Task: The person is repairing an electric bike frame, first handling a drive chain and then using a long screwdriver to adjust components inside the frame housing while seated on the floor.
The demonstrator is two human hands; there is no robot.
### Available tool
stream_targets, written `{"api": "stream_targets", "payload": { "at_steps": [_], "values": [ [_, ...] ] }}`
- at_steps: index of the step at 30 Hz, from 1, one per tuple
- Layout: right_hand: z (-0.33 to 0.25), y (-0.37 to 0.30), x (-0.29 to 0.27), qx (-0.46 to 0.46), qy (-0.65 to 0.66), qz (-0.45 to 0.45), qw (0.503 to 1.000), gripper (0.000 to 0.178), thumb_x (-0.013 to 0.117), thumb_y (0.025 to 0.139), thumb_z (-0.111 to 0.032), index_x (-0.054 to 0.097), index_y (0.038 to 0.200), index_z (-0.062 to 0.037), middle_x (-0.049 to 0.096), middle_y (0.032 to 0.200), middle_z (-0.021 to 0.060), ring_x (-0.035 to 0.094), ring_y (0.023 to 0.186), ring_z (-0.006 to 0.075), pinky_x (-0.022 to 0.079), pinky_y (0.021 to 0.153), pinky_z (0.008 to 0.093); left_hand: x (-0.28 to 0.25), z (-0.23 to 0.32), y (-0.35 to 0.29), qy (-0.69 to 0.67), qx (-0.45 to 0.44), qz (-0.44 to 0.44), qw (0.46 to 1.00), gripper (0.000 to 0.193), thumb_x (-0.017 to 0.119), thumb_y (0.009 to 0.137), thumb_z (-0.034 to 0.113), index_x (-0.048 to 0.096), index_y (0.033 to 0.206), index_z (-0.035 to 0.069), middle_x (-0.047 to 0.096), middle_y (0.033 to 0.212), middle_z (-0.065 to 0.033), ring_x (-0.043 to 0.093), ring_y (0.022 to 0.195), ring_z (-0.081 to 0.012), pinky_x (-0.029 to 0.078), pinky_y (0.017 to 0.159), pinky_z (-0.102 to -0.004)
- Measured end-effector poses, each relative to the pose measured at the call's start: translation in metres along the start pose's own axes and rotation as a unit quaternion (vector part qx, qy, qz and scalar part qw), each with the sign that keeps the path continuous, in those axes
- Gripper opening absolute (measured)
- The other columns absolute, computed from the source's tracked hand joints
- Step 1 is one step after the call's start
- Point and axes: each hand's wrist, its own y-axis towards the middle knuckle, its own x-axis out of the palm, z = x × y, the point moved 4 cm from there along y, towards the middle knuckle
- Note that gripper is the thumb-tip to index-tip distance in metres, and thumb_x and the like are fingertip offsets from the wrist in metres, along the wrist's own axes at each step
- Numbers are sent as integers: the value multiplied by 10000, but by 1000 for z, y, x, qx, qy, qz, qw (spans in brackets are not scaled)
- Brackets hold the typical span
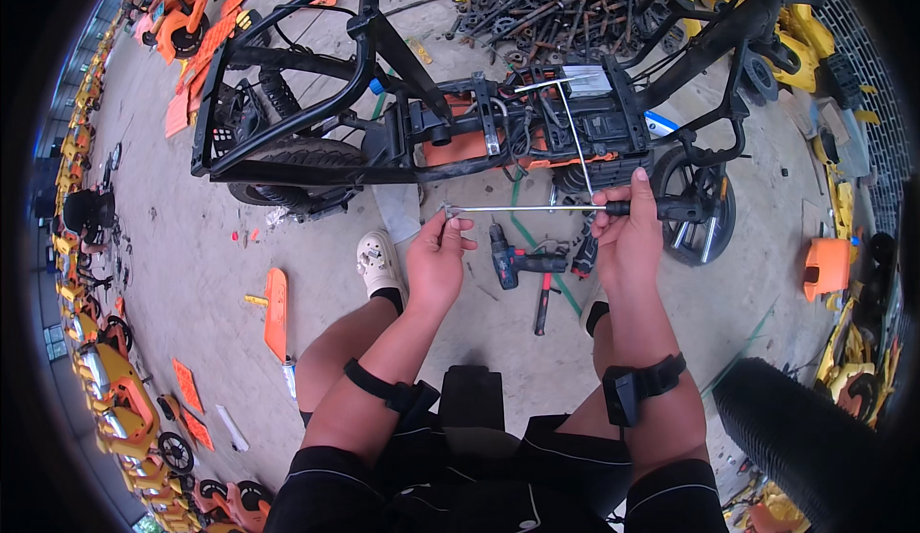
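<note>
My right hand [628, 236] is closed around the black handle of a long screwdriver [527, 208], whose thin steel shaft points left. At the shaft's far end, the fingertips of my left hand [437, 263] pinch the tip; a small metal piece seems to be there, too small to name. Just beyond both hands lies a black scooter frame [316, 171] with wheels, cables and orange panels. A T-handle wrench [576, 135] rests across it, its long shaft reaching toward my right hand. Below the screwdriver, a cordless drill [517, 260] lies on the floor.
Near the drill are a red-and-black handled tool [543, 305] and another black-and-red tool [584, 253]. Metal parts [556, 1] are heaped beyond the frame. An orange panel [276, 312] lies left of my leg, an orange box-like part [826, 268] far right. A black ribbed object [791, 432] stands lower right.
</note>
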Motion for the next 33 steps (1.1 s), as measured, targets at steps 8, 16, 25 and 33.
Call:
{"api": "stream_targets", "payload": {
  "at_steps": [8, 16, 25, 33],
  "values": [
    [-5, 4, 6, -22, -21, -3, 1000, 417, 538, 1013, -385, 593, 808, -26, 655, 741, 110, 535, 596, 127, 439, 562, 283, -3, 8, 5, 11, 4, 18, 1000, 291, 488, 1039, 154, 578, 1264, -7, 688, 1023, -39, 639, 745, -86, 468, 653, -230],
    [-15, -23, 29, -149, -145, -136, 969, 417, 536, 1016, -336, 634, 776, -9, 664, 732, 91, 560, 657, 123, 458, 633, 280, -6, -19, 8, 69, -31, 26, 997, 323, 523, 1012, 165, 595, 1266, -20, 717, 926, -53, 665, 676, -105, 493, 617, -263],
    [-4, -23, 26, -72, -118, -6, 990, 472, 518, 1014, -390, 587, 739, -13, 645, 683, 108, 495, 483, 103, 410, 464, 261, -8, -18, -1, 152, 8, 52, 987, 301, 531, 999, 149, 623, 1241, -5, 734, 894, -77, 688, 658, -135, 511, 591, -286],
    [10, -13, 12, 47, -21, 87, 995, 468, 525, 1002, -423, 561, 764, -22, 629, 692, 122, 438, 427, 112, 391, 415, 290, -13, -18, -2, 145, 20, 56, 988, 267, 531, 998, 131, 640, 1201, -3, 731, 877, -72, 686, 660, -125, 520, 603, -280]
  ]
}}
